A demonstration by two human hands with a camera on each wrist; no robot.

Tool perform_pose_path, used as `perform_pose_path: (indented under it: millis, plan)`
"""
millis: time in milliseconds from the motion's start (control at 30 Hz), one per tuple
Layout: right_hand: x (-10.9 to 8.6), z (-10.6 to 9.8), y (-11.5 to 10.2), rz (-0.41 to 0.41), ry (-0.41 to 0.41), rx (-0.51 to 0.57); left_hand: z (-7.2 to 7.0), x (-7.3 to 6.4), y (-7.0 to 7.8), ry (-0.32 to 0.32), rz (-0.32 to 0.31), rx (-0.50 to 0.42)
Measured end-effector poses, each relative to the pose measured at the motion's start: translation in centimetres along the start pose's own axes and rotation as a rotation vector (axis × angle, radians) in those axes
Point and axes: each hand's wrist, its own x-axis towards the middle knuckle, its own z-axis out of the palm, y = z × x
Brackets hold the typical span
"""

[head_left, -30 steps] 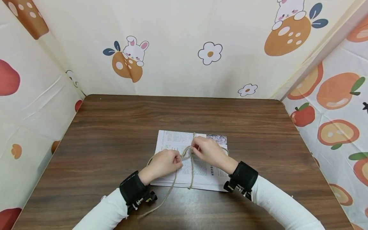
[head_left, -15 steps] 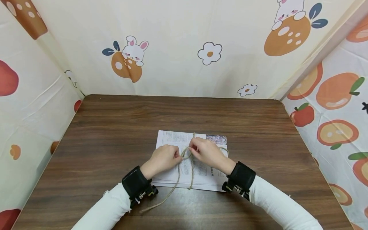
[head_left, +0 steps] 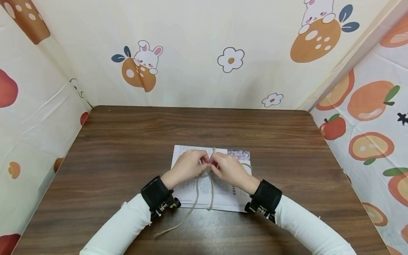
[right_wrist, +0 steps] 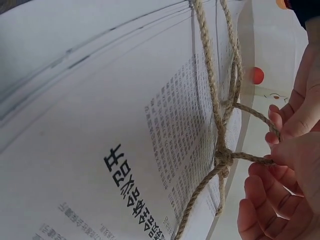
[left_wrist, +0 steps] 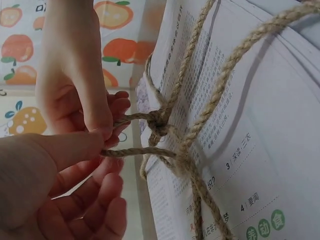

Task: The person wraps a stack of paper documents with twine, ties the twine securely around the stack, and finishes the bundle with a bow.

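A stack of folded newspapers (head_left: 227,202) lies on the table, with jute twine (left_wrist: 220,87) crossing over it both ways. My left hand (head_left: 187,165) and right hand (head_left: 230,170) meet above the stack, fingertips close together. In the left wrist view, my left hand pinches one strand of a small raised loop between thumb and fingers. My right hand grips the other strand beside it. Both strands rise from a knot (right_wrist: 223,156) at the crossing. One loose tail (head_left: 178,224) hangs over the stack's near edge onto the table. The exact grip inside each hand is partly hidden.
Brown wooden table top (head_left: 134,134) surrounds the stack. A cream patterned cloth (head_left: 191,78) stands along the back edge, and fruit-print cloths flank the left and right sides. A black wrist camera strap (head_left: 156,193) sits on each wrist.
My left hand has moved up and to the right until its fingertips meet those of my right hand. The right hand shifted slightly left, and the loose tail swung a little right.
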Motion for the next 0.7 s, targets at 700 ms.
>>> perform_pose_path:
  millis: [700]
  plan:
    - [-1.4,1.0,-4.8,0.098,-0.015,-0.061,-0.3,0.8,-1.0,-0.035,-0.031,-0.012]
